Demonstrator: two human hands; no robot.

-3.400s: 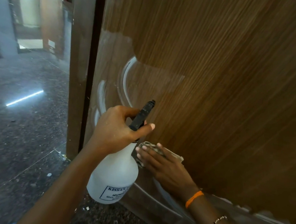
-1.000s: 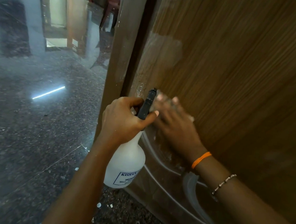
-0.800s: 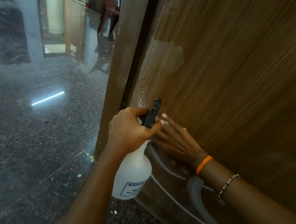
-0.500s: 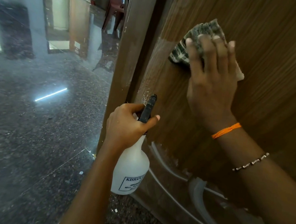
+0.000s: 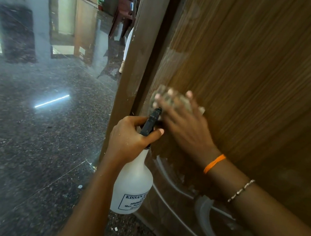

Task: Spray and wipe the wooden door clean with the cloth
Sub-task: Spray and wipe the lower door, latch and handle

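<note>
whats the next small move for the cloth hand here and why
Probably slide the right hand with the cloth up along the door edge. A pale hazy patch shows just above the cloth, and that way is unobstructed, whereas the left hand grips the spray bottle directly below it.

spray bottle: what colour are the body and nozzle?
White bottle body, black nozzle; head view, the only one.
</note>
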